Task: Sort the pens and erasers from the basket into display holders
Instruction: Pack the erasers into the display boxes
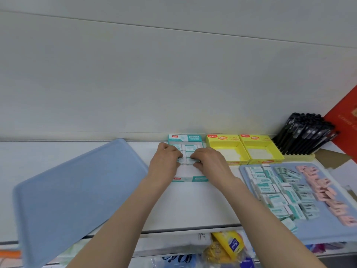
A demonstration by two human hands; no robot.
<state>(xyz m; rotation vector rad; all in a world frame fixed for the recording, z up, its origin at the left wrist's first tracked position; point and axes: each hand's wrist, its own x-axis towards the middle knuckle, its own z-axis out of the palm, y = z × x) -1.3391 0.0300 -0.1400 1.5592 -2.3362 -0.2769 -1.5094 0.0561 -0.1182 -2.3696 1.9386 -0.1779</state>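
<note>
A teal and white display box (185,139) stands on the white shelf against the wall, with several wrapped erasers (190,147) laid inside. My left hand (165,159) and my right hand (209,161) are both inside it, fingers curled round small teal-wrapped erasers at the box's middle. At the right, a blue tray (328,223) carries many teal-and-white erasers (278,192) and pink erasers (324,190). Black pens (305,134) stand packed in a holder at the back right.
Two yellow display boxes (228,149) (262,147) sit right of the teal one, showing no erasers inside. A second blue tray (73,190) lies tilted at the left, overhanging the shelf's front edge. A red card leans at the far right. Bagged goods fill the shelf below.
</note>
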